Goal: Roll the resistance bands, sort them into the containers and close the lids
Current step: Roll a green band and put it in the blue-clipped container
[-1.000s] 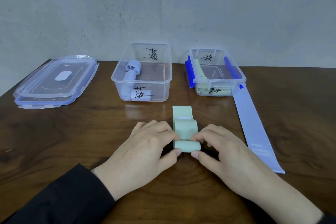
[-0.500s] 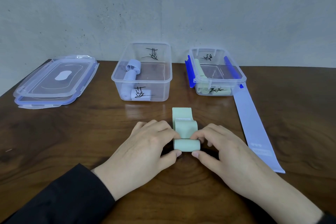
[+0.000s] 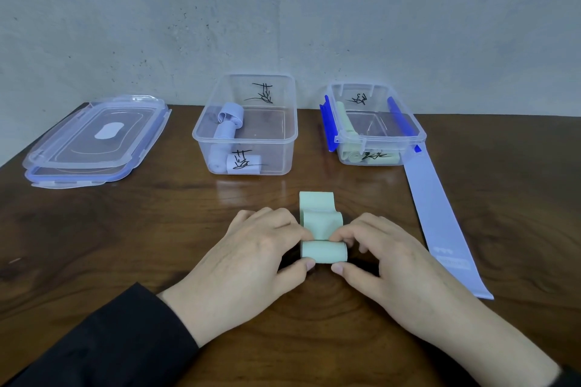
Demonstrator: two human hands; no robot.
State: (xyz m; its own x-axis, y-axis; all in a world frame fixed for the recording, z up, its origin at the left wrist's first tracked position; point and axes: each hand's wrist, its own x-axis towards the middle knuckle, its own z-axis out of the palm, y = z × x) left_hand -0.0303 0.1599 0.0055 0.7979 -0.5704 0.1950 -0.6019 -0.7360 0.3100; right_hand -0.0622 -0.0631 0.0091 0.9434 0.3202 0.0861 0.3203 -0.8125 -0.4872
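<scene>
Green elastic, a pale flat resistance band (image 3: 323, 229), lies on the dark wooden desk (image 3: 94, 245) in front of the person, its near end already wound into a short roll, the rest buckled in a loose fold beyond it. The left hand (image 3: 251, 264) and right hand (image 3: 393, 267) flank the roll, each with fingers curled over its top and a thumb tucked against its near side, so both pinch it at its ends.

Behind, the left clear plastic container (image 3: 245, 126) holds rolled lavender bands, and the right clear container with blue clips (image 3: 377, 126) holds rolled green ones. A long lavender band (image 3: 440, 223) lies flat and unrolled beside the right hand, one end touching the right container. Two clear lids with blue rims (image 3: 94, 141) sit stacked at the far left.

Judging by this, the work is well past halfway: finishing this roll, binning it, rolling the lavender strip and fitting both lids remain.
</scene>
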